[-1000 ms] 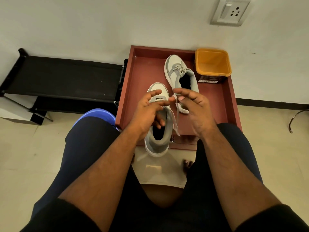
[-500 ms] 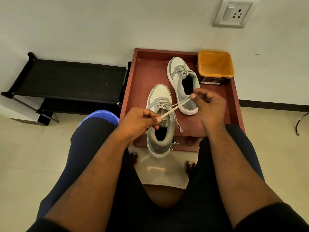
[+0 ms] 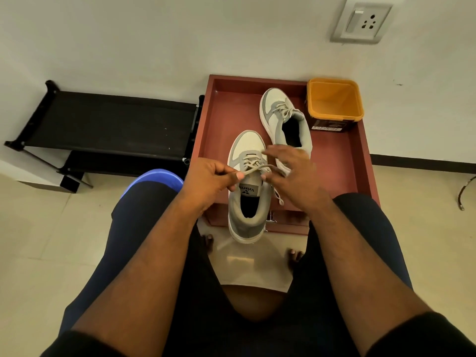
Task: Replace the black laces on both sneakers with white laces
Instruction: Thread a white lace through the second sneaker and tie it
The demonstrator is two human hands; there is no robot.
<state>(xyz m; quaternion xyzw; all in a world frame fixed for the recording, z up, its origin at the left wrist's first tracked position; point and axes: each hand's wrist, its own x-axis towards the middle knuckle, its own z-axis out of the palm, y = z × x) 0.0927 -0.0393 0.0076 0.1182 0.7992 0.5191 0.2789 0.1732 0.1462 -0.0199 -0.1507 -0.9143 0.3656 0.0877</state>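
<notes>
A grey and white sneaker (image 3: 246, 202) lies on the front of the red-brown tray (image 3: 342, 161), heel hanging over the tray's near edge. Its white lace (image 3: 253, 167) is threaded through the eyelets. My left hand (image 3: 210, 180) pinches one lace end at the shoe's left side. My right hand (image 3: 291, 173) hovers over the shoe's right side, fingers bent around the other lace strand, whose tip dangles below it. A second grey and white sneaker (image 3: 284, 119), laced in white, rests behind on the tray.
An orange plastic tub (image 3: 334, 101) stands in the tray's back right corner. A black folding rack (image 3: 108, 124) sits to the left against the wall. A blue stool edge (image 3: 159, 175) shows by my left knee. A wall socket (image 3: 362, 20) is above.
My hands pulled the lace ends apart, then came back together over the near sneaker's tongue. The right hand dropped from beside the far sneaker to the near shoe's right side.
</notes>
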